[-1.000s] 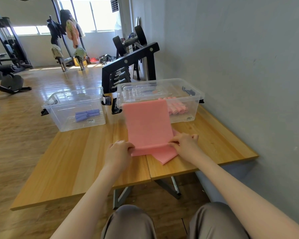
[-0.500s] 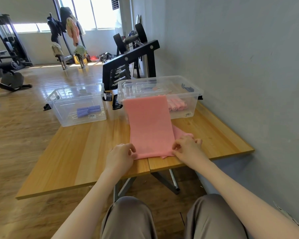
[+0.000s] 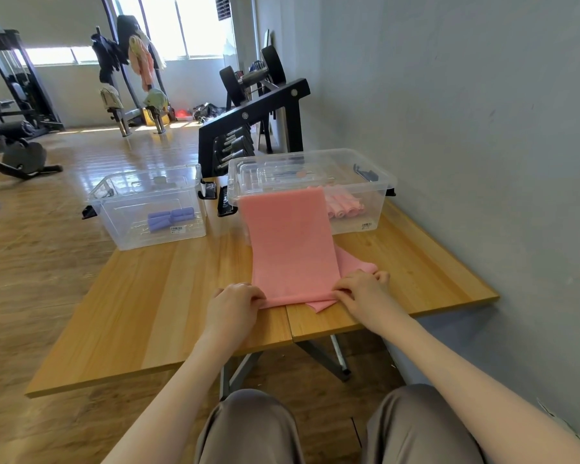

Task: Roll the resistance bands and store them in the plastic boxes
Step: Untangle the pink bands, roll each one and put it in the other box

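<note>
Since a moment earlier, both hands had slid slightly farther onto the wooden table (image 3: 168, 306), keeping hold of the pink band (image 3: 290, 249). Left hand (image 3: 233, 308) and right hand (image 3: 362, 289) each pinched a near corner of the band, fingers curled on its edge. Its far end draped over the right plastic box (image 3: 359, 182), which held pink rolls (image 3: 344, 205). Purple rolls (image 3: 170, 218) lay in the left plastic box (image 3: 114, 209).

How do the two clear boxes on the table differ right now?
The left box holds purple rolled bands; the right box holds pink rolled bands. The pink band, pinched at its near end by the left hand and right hand, is draped over the right box's front rim; nothing hangs over the left box. Both are clear plastic with black side latches and stand on the wooden table.
</note>
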